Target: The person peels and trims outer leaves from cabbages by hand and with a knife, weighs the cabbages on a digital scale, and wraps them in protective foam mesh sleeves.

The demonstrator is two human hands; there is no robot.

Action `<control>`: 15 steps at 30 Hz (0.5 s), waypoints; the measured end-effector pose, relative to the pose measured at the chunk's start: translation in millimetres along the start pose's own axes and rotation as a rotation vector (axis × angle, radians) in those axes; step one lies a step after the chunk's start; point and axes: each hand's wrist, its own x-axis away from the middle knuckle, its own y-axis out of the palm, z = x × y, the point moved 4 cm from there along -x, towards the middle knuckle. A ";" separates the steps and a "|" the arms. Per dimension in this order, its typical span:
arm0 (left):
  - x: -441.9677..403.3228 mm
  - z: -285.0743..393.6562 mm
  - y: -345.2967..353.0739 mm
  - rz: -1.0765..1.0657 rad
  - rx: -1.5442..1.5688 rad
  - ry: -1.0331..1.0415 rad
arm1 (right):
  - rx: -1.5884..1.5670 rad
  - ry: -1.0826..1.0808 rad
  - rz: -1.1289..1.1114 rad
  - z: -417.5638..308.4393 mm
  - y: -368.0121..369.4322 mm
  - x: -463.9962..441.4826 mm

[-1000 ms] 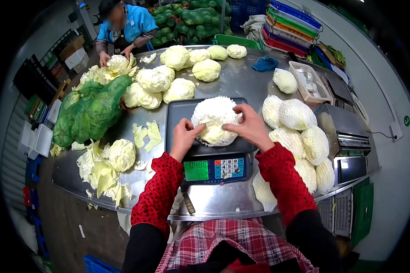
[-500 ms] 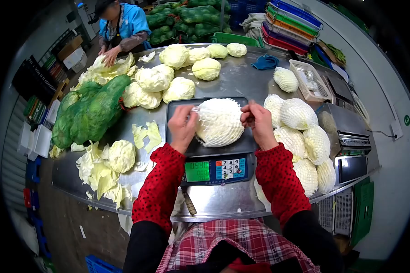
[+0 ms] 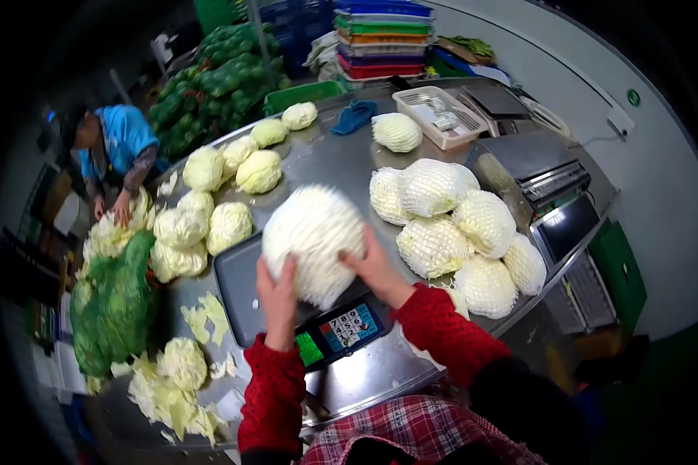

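Scale [image 3: 244,288] keypad [image 3: 350,326]: 7, 8, 9 on top row, 4, 5, 6 below. Green display [image 3: 309,349] lit, digits too blurred. Green wall sign [image 3: 634,98], mark too small to read.

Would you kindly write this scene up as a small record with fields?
Left hand: fingers against the netted cabbage
Right hand: fingers against the same cabbage, on its other side
Beneath: scale, green display lit, reading illegible
Right of scale: pile of netted cabbages
Left of scale: unnetted cabbages, green net sack, loose leaves
Far side: blue cloth, plastic basket
Co-worker: hands among leaves
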 end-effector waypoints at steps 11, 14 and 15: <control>-10.5 20.2 38.3 -0.297 -0.432 0.316 | -0.084 0.253 0.388 -47.3 -243.0 -207.1; -27.2 -1.9 -5.7 -0.184 -0.421 0.131 | 0.312 0.359 0.685 -17.1 -296.8 -234.5; -33.7 -5.9 -21.0 -0.143 -0.473 0.131 | 0.387 0.392 0.677 8.4 -328.8 -245.7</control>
